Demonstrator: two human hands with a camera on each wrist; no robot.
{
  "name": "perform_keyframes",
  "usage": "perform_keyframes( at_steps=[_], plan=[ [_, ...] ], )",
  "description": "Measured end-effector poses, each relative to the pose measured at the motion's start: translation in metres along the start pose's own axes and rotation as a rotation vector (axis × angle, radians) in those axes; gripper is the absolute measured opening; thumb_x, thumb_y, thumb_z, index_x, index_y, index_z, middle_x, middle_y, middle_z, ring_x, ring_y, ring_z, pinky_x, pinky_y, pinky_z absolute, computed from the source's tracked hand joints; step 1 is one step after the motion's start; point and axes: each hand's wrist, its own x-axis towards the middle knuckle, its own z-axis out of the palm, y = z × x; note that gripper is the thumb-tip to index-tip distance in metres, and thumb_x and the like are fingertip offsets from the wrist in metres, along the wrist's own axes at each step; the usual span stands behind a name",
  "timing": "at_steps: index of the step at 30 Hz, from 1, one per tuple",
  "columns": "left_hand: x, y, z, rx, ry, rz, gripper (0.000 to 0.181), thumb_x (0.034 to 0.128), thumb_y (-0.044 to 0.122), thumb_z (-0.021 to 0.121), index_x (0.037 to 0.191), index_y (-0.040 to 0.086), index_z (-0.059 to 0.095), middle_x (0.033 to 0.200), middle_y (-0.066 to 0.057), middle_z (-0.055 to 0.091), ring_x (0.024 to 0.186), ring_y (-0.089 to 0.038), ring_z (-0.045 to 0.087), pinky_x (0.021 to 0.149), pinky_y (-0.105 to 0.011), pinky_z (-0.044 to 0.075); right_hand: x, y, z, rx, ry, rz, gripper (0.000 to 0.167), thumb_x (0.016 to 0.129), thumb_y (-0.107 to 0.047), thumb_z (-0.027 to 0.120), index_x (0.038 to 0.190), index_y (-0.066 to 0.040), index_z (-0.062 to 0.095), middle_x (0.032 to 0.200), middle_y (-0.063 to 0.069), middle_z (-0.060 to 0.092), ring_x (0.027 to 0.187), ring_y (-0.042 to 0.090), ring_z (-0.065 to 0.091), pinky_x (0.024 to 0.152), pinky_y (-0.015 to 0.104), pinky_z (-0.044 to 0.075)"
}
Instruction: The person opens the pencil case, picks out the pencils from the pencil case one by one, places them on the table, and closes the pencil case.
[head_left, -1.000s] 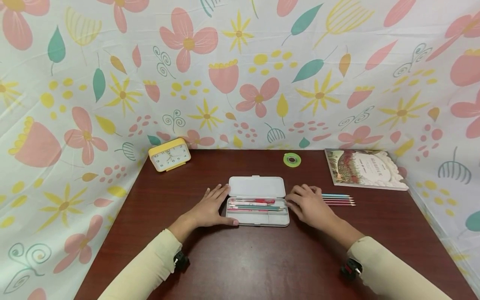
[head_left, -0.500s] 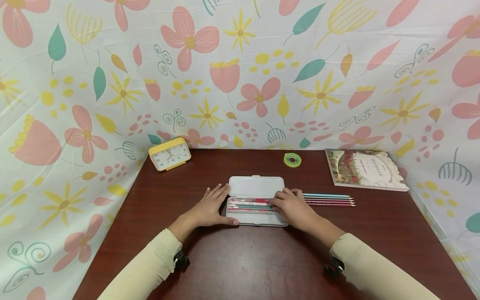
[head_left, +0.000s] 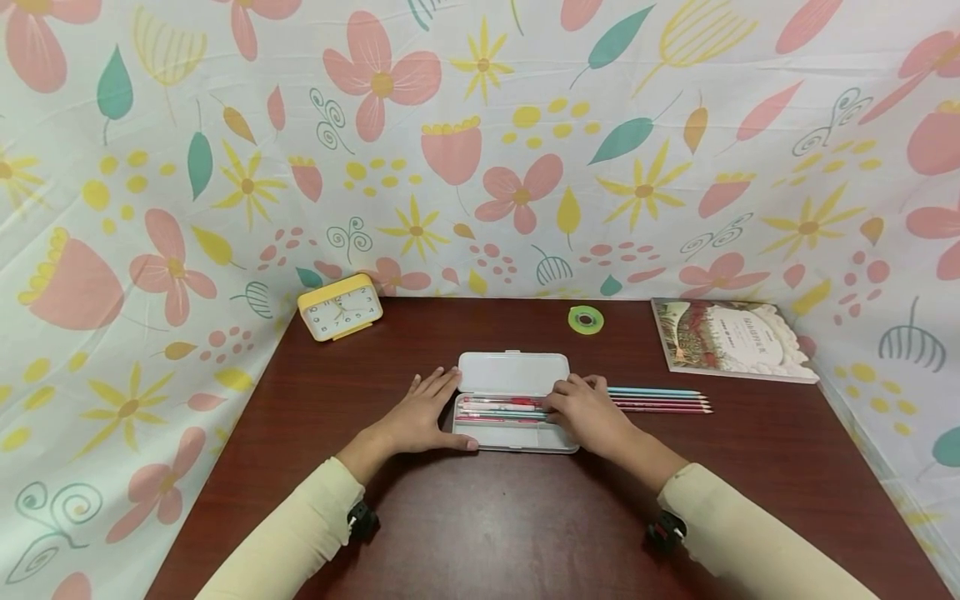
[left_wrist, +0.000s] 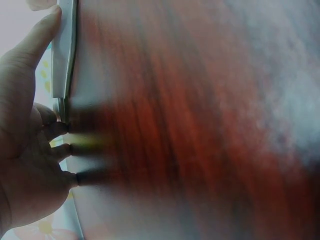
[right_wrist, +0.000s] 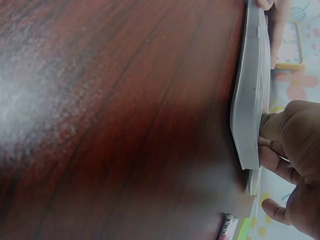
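Observation:
A white pencil case (head_left: 513, 373) lies with its lid raised back, and several pens and pencils (head_left: 498, 408) are in its rear compartment. My left hand (head_left: 412, 419) rests at the case's left end, fingers spread, thumb along the front left corner; in the left wrist view that hand (left_wrist: 30, 135) touches the case (left_wrist: 64, 55). Bent fingers of my right hand (head_left: 592, 417) reach into the case over the right ends of the pens. From the right wrist, the case wall (right_wrist: 249, 100) hides the fingertips of that hand (right_wrist: 297, 155), so their grip cannot be made out.
Several coloured pencils (head_left: 660, 400) lie side by side on the brown table (head_left: 495, 517), right of the case. Farther back are a yellow clock (head_left: 341, 308) at the left, a green roll (head_left: 585, 320), and a book (head_left: 731, 340) at the right. Patterned cloth (head_left: 480, 208) stands behind.
My right hand has moved left from beside the case onto its right part, uncovering more of the coloured pencils on the table. My left hand has kept its place.

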Motion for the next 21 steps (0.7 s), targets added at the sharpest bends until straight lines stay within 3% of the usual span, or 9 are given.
perform_keyframes(
  at_steps=[15,21],
  plan=[
    [0.001,-0.002,0.001,-0.003,0.004,0.000,0.130,0.0876,0.078,0.079,0.178,0.009,0.017,0.187,-0.011,0.017,0.175,-0.036,0.011,0.140,-0.065,0.007,0.003,0.001,0.000,0.031,-0.035,0.007,0.012,0.094,-0.012,0.089,0.105,-0.016,0.084,0.098,-0.001,0.069,0.099,0.023,0.061,0.097,0.069,0.052],
    [0.000,-0.001,0.001,-0.010,0.005,0.001,0.129,0.0874,0.078,0.079,0.178,0.009,0.018,0.187,-0.010,0.017,0.175,-0.036,0.011,0.140,-0.066,0.007,0.002,0.012,0.019,0.063,0.084,-0.085,0.004,0.102,-0.023,0.082,0.101,-0.020,0.079,0.099,-0.002,0.065,0.094,0.020,0.057,0.089,0.070,0.051]
  ],
)
